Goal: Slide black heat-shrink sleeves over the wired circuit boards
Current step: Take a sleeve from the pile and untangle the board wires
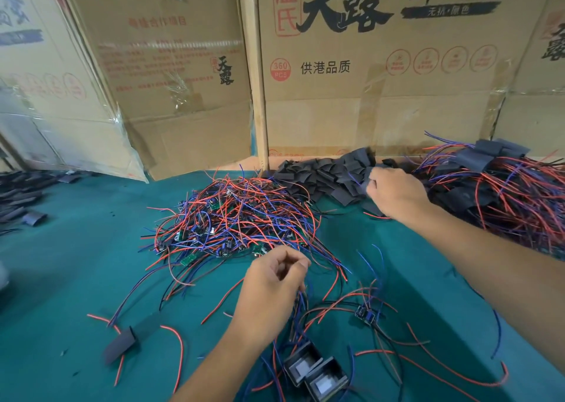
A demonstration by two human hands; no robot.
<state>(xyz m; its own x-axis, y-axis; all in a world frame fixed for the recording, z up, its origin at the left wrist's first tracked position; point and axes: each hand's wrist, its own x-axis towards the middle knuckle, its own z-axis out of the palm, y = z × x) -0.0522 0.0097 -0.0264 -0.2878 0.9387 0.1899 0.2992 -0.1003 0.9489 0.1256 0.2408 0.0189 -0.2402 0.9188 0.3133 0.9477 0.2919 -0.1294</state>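
Green cloth surface (76, 264), backed by tall cardboard boxes (382, 80) printed in red and black. Centre of the view: one large tangled heap of wired circuit boards (232, 218), red, blue and black leads, small green boards showing among them. At 1 o'clock from that heap, against the boxes: pile of loose black sleeves (324, 178), flat cut pieces. At 3 o'clock, far right: second heap of boards already in black sleeves (501, 187), red and blue leads trailing out. Right hand (394, 190): reached forward onto the near edge of the loose sleeve pile, fingers curled down into it; it appears to pinch a sleeve, though the fingertips are hidden behind the knuckles. Left hand (272, 282): at 6 o'clock from the centre heap, just beside its near edge, fingers curled, thumb against forefinger, holding a bunch of wires that hang below it toward the near edge. At 6 o'clock, bottom of view: two sleeved boards (315, 374) side by side, open ends facing the camera, pale inside. At 4 o'clock: one bare board (365, 313) on its leads, lying apart. At 7 o'clock: single flat sleeve (120, 345) with red wire running out of it. At 9 o'clock, far left edge: further scatter of black sleeves (21, 196).
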